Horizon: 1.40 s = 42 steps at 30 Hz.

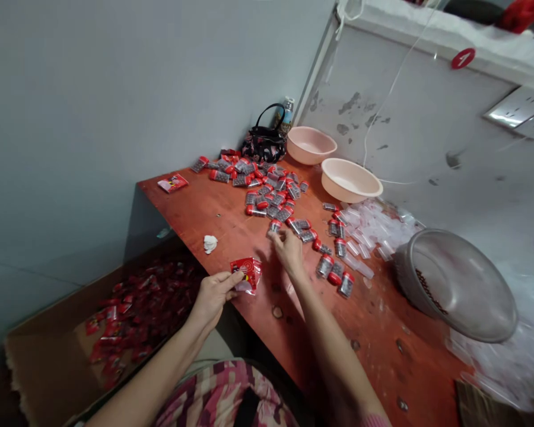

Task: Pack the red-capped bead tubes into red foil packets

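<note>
Red foil packet (247, 274), printed, gripped in the left hand (213, 296) above the table edge, fingers (231, 280) pressed together against it. Right hand (287, 252): fingertips (272, 235) pinching a red-capped clear vial (275, 226) at the near edge of a loose heap of like vials (267, 196), dark-filled, strewn across an orange-red tabletop (191, 216). Also on the table: a second red packet (172, 183), lying well apart; a crumpled white scrap (210, 243); a spread of clear plastic pieces (374, 228). Beyond the heap, by the wall: two pink plastic basins (311, 145), a black handbag (262, 145), a bottle (286, 115). At right, a tilted grey basin (454, 284). Below the table at left, an open cardboard box (40, 350) holding many red packets (133, 314).
</note>
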{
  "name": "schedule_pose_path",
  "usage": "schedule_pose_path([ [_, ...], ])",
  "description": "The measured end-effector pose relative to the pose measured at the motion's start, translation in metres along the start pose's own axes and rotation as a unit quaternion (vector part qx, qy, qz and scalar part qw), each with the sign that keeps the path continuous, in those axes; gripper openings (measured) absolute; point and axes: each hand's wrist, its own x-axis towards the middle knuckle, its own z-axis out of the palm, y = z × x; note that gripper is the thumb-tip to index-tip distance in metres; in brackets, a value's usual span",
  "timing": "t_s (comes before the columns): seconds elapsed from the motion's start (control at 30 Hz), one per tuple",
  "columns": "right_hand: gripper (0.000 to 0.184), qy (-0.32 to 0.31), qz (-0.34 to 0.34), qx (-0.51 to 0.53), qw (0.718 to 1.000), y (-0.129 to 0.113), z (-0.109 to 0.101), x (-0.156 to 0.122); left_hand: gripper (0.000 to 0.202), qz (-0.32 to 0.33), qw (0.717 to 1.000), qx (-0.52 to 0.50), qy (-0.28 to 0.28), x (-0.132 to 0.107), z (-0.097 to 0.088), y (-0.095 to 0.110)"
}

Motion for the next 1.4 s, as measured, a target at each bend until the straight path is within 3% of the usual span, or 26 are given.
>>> schedule_pose_path([
  [0.1,0.03,0.025,0.027,-0.078,0.996,-0.002,0.002,0.031,0.018,-0.021,0.998,-0.062,0.018,0.0,-0.002,0.0],
  [0.2,0.02,-0.025,0.029,-0.055,0.998,0.0,0.007,0.044,0.013,-0.039,0.989,-0.138,0.03,0.0,-0.005,0.002],
  [0.27,0.02,-0.056,0.025,-0.027,0.998,0.002,0.008,0.039,0.009,-0.046,0.982,-0.177,0.042,0.001,-0.007,0.004],
  [0.33,0.021,-0.078,0.016,0.005,0.997,0.004,0.006,0.021,0.005,-0.05,0.974,-0.215,0.059,0.003,-0.008,0.005],
  [0.43,0.024,-0.096,0.0,0.087,0.992,0.005,0.0,-0.027,0.003,-0.057,0.955,-0.279,0.082,0.006,-0.006,0.005],
  [0.53,0.019,-0.11,0.015,0.282,0.953,0.006,-0.002,-0.085,0.005,-0.06,0.94,-0.327,0.079,0.01,0.0,0.005],
  [0.63,0.015,-0.108,0.043,0.327,0.938,0.007,0.002,-0.127,0.007,-0.051,0.936,-0.341,0.068,0.012,0.007,0.002],
  [0.7,0.014,-0.092,0.049,0.329,0.939,0.007,0.006,-0.139,0.005,-0.046,0.939,-0.337,0.055,0.012,0.011,0.0],
  [0.83,0.014,-0.062,0.046,0.329,0.941,0.008,0.01,-0.14,0.004,-0.031,0.941,-0.334,0.038,0.008,0.02,-0.001],
  [1.1,0.017,-0.059,0.039,0.339,0.938,0.007,0.01,-0.138,0.009,-0.004,0.954,-0.299,0.006,-0.004,0.032,0.0],
  [1.4,0.018,-0.08,0.02,0.312,0.946,0.009,0.01,-0.133,0.017,0.039,0.982,-0.178,-0.055,-0.007,0.026,0.004],
])
